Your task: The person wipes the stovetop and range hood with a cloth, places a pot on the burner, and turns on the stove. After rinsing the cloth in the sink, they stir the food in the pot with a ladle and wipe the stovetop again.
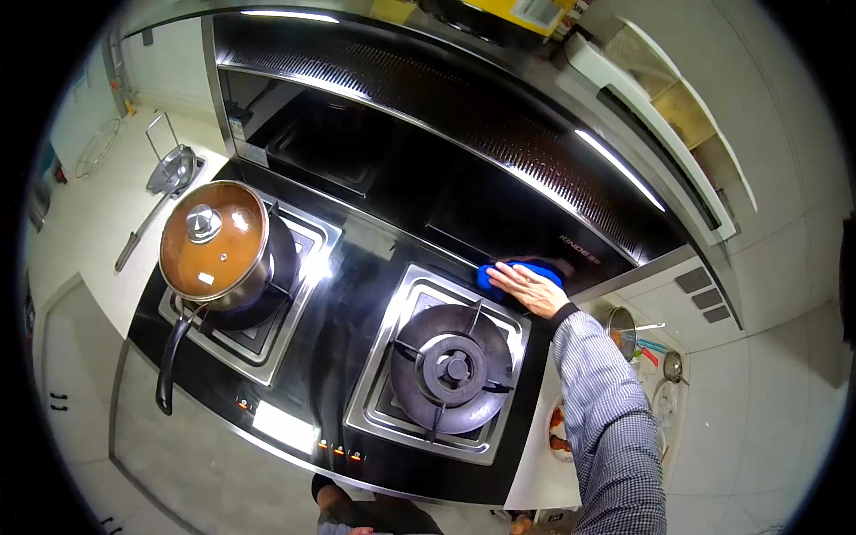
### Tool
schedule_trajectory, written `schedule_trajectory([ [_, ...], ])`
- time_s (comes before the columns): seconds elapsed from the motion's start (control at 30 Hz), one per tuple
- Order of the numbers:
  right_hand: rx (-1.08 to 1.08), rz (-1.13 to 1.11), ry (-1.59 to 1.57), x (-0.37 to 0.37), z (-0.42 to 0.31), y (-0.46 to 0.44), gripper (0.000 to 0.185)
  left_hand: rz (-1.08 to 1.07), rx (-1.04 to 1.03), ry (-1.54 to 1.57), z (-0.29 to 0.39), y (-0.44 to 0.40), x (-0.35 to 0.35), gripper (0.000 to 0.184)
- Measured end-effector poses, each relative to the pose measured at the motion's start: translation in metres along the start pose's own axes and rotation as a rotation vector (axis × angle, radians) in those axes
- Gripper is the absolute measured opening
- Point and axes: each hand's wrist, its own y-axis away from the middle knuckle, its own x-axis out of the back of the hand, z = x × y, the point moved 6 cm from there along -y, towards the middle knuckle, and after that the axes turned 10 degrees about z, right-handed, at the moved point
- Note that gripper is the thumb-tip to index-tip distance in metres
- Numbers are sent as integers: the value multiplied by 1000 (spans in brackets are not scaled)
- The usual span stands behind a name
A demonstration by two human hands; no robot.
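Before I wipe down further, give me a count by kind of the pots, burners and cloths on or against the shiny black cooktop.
Round steel pots with clear lid and long black handle: 1
Round dark metal burners in square steel trays: 2
Bright blue cloths, under the right hand: 1
Total: 4

Pot left of burner
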Motion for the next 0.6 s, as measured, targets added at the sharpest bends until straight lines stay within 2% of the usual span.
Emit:
schedule_trajectory([
  [0.07, -65, 77, -33, 7, 8, 11, 60, 23, 78, 89, 5, -5, 9, 44],
  [0.1, -225, 193, -202, 24, 33, 13, 52, 29, 104, 114, 4, -7, 12, 43],
  [0.13, -348, 337, -180, 44, 61, 14, 48, 34, 126, 136, 4, -9, 13, 42],
  [0.2, -609, 444, -78, 74, 118, 0, 49, 44, 171, 173, 2, -11, 15, 41],
  [0.27, -651, 632, 59, 87, 130, -41, 50, 48, 206, 194, 0, -14, 14, 40],
  [0.3, -578, 603, -16, 81, 121, -60, 47, 49, 222, 197, -1, -16, 11, 39],
  [0.33, -505, 494, -24, 68, 105, -73, 51, 49, 240, 204, -5, -18, 7, 38],
  [0.4, -251, 213, -78, 40, 60, -84, 57, 37, 282, 209, -15, -15, -1, 37],
  [0.47, 33, 60, -17, 5, 10, -62, 62, 41, 293, 217, -20, -13, -4, 37],
  [0.53, 24, -22, -190, -3, 0, -21, 58, 117, 255, 228, 3, -14, 19, 34],
  [0.6, -174, 107, -230, 18, 30, 2, 53, 164, 235, 247, 13, -19, 34, 33],
])
